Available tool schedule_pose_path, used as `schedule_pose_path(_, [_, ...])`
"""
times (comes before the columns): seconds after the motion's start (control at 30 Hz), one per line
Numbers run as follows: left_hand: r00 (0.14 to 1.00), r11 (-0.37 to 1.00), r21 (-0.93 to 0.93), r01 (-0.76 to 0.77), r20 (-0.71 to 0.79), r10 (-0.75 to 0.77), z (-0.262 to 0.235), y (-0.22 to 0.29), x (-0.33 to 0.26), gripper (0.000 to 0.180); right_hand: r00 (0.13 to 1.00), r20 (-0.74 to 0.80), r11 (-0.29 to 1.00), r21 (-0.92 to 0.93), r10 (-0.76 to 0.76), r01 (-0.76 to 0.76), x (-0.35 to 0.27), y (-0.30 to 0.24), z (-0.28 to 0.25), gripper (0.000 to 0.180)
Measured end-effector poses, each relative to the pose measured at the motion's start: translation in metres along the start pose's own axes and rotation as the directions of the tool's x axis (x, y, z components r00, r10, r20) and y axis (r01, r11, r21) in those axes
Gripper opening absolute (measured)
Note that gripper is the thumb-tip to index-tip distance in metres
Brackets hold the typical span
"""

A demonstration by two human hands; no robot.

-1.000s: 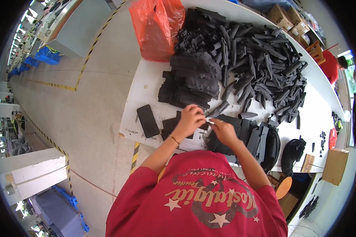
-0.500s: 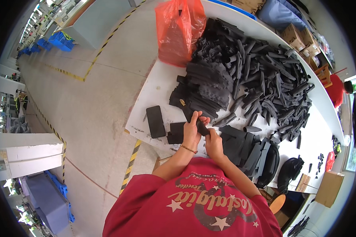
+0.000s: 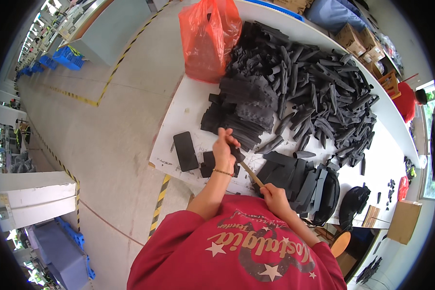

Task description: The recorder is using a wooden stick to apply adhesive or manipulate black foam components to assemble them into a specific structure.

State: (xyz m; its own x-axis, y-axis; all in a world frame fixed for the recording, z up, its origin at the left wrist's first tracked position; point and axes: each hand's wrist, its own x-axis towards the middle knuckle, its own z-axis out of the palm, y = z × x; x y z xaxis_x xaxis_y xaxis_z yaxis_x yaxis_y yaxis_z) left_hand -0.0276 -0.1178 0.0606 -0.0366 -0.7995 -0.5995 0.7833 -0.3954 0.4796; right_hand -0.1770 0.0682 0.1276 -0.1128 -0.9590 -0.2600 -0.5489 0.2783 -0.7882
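My left hand (image 3: 222, 152) is closed around a small black fabric piece (image 3: 237, 154), which looks like a sleeve; part of it is hidden by the fingers. A thin light-brown stick (image 3: 252, 173) runs from that piece down to my right hand (image 3: 275, 199), whose fingers are wrapped round its lower end. Whether the stick's upper tip is still inside the piece I cannot tell. Just beyond my left hand lies a neat row of flat black fabric pieces (image 3: 244, 128). Next to my left wrist are small black pieces (image 3: 208, 163) and a dark phone-like slab (image 3: 185, 151).
A big heap of rolled black tubes (image 3: 319, 92) covers the far right of the white table (image 3: 171, 130). An orange-red plastic bag (image 3: 205, 53) stands at its far left corner. Flat black sheets (image 3: 287, 174) and black bundles (image 3: 355, 205) lie to the right. A person in red (image 3: 406, 102) is at far right.
My right hand has drawn down and right, away from my left hand. More of the stick now shows between them; its tip no longer pokes out past my left hand.
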Motion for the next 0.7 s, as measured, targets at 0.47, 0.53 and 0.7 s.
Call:
schedule_pose_path(0.47, [0.959, 0.959, -0.025, 0.283, -0.031, -0.283, -0.007, -0.017, 0.001, 0.028, 0.998, 0.060, 0.996, -0.092, 0.004, 0.001, -0.019, -0.024, -0.029, 0.020])
schedule_pose_path(0.53, [0.995, 0.990, -0.097, 0.100, 0.034, -0.097, -0.036, -0.005, 0.032, 0.029, 0.994, 0.102, 0.989, -0.146, 0.037, -0.022, -0.049, -0.023, -0.049, 0.021])
schedule_pose_path(0.7, [0.998, 0.982, -0.191, -0.004, 0.056, 0.015, -0.036, 0.030, 0.046, 0.037, 0.992, 0.086, 0.996, 0.019, 0.089, -0.091, -0.054, -0.049, -0.077, 0.018])
